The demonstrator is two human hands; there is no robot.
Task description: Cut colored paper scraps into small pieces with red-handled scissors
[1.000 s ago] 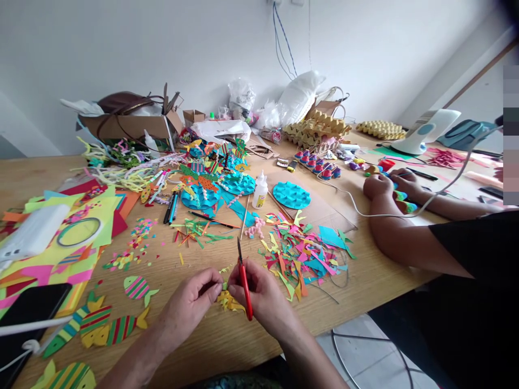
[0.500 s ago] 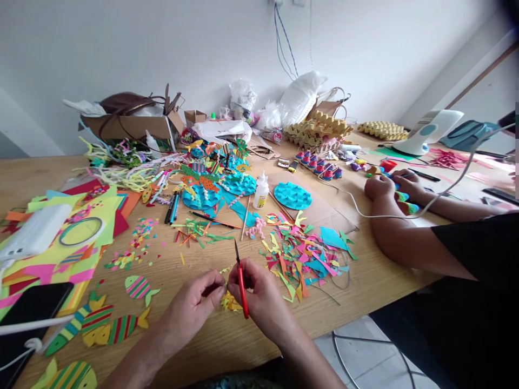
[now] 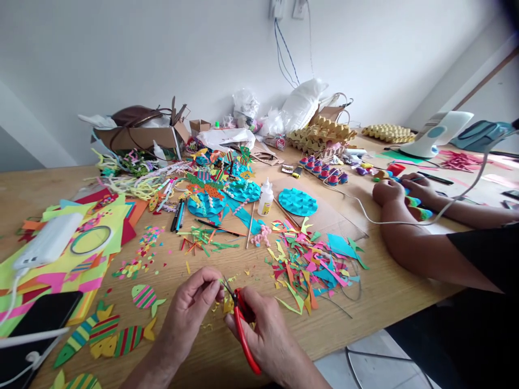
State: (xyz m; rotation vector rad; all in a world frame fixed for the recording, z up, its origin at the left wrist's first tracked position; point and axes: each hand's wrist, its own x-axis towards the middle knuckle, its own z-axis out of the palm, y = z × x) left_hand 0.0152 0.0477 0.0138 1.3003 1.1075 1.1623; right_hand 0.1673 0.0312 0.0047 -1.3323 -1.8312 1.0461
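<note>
My right hand (image 3: 263, 324) grips red-handled scissors (image 3: 244, 337), their blades pointing up and left toward my left fingertips. The thumb and fingers of my left hand (image 3: 193, 302) are pinched together beside the blade tips. What they hold is too small to make out; a yellow-green speck shows there. Small yellow paper scraps (image 3: 228, 306) lie on the table under and between the hands. Left of my left hand are striped paper fish: a pink and green one (image 3: 144, 296), a red and green one (image 3: 128, 340) and several more.
A heap of coloured paper offcuts (image 3: 312, 265) lies to the right. Beyond are a glue bottle (image 3: 266, 199), a blue-painted egg-carton disc (image 3: 298, 202) and markers (image 3: 177, 216). A phone (image 3: 44, 324) and paper sheets (image 3: 91, 254) lie left. A co-worker's arms (image 3: 401, 237) reach in at right.
The scissors have turned from upright to leaning left, their blades now at my left fingertips. My right hand has shifted down and slightly right. The camera view has shifted a little.
</note>
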